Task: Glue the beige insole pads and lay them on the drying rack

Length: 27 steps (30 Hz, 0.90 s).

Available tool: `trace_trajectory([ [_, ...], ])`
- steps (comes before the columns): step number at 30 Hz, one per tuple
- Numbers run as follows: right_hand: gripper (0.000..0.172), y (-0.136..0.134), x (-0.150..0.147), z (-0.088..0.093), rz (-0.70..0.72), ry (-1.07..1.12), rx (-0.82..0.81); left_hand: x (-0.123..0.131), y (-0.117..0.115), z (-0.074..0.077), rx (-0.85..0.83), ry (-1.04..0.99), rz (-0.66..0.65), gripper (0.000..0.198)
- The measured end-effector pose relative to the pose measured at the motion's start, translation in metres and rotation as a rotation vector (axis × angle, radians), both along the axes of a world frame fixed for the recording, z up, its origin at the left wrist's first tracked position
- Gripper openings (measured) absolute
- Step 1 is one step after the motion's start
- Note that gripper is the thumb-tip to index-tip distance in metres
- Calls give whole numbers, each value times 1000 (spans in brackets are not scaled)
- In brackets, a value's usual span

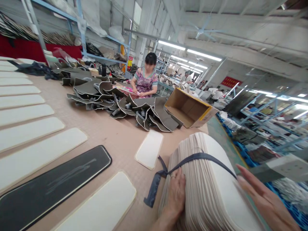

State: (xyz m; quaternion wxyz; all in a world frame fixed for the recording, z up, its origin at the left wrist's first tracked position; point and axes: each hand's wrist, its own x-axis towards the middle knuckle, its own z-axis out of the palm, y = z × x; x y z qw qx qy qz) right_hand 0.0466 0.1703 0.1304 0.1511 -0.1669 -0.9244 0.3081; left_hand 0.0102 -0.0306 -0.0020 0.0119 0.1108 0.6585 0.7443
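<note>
A thick stack of cream panels (192,192) stands on edge at the front right of the table, tied round with a dark fabric strap (202,156). The strap's knot and loose tail are on the stack's left side. Just below the knot, my left hand (176,192) is against the panel edges, its fingers drawn together at the strap. My right hand (267,200) is at the stack's right face, fingers stretched out and slightly blurred, near the strap; whether it touches is unclear. A single cream panel (149,149) lies behind the knot.
Left on the table (115,138) lie a row of cream panels (48,150) and one black panel (57,183). Dark curved pieces with handles (96,93) pile up behind, beside an open cardboard box (190,109). A co-worker (146,78) works across the table.
</note>
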Motion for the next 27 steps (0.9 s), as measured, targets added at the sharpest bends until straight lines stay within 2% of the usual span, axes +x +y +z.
trace_trajectory([
  [3,61,-34,-19,10,162,47,116,-2,-5,-4,32,52,-12,60],
  [5,56,-45,-26,9,213,91,164,-16,-13,-12,72,51,-103,62],
  [8,56,-42,-25,3,183,101,151,-59,-27,-34,43,-114,-313,77],
  [9,56,-37,-22,2,168,95,133,-77,-29,-42,-50,-151,-323,75],
  [10,56,-31,-20,1,155,87,112,-96,-30,-49,-186,-125,-258,63],
  [12,55,-21,-15,0,136,68,70,-132,-28,-61,-272,-98,-220,52],
  [14,53,-15,-12,0,122,45,44,-160,-22,-68,-333,-72,-250,49],
  [16,51,-14,-11,0,113,30,47,-179,-16,-73,-398,-66,-314,34],
  [19,51,-16,-13,-1,127,44,71,-189,-12,-81,-493,-105,-413,4],
  [21,51,-16,-16,-3,142,61,89,-186,-15,-86,-529,-152,-480,23],
  [24,52,-14,-19,-4,159,36,111,-178,-22,-83,-483,-219,-537,29],
  [27,52,-16,-21,-4,173,11,122,-177,-28,-67,-353,-263,-428,39],
])
